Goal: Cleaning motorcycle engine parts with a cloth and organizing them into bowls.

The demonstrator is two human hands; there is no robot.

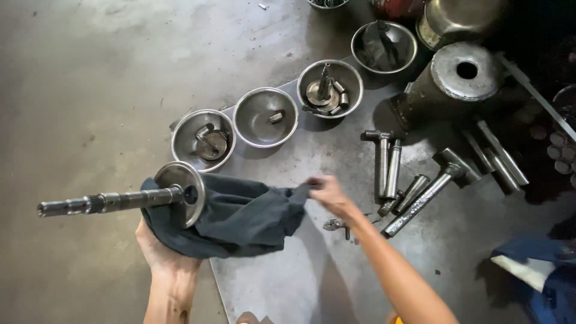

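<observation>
My left hand (pixel 157 251) cups a dark cloth (pixel 240 216) from below, and through it holds a steel shaft (pixel 108 201) with a round flange disc (pixel 183 192). The shaft points left, level, over the concrete floor. My right hand (pixel 327 192) pinches the cloth's right corner and pulls it out sideways above a grey metal sheet (pixel 282 282).
Several steel bowls (pixel 265 117) holding small metal parts stand in a diagonal row on the sheet. To the right lie bolts and rods (pixel 390 168), a T-shaped tool (pixel 432 189) and a heavy metal cylinder (pixel 456 81). A blue cloth (pixel 540 270) lies at the lower right.
</observation>
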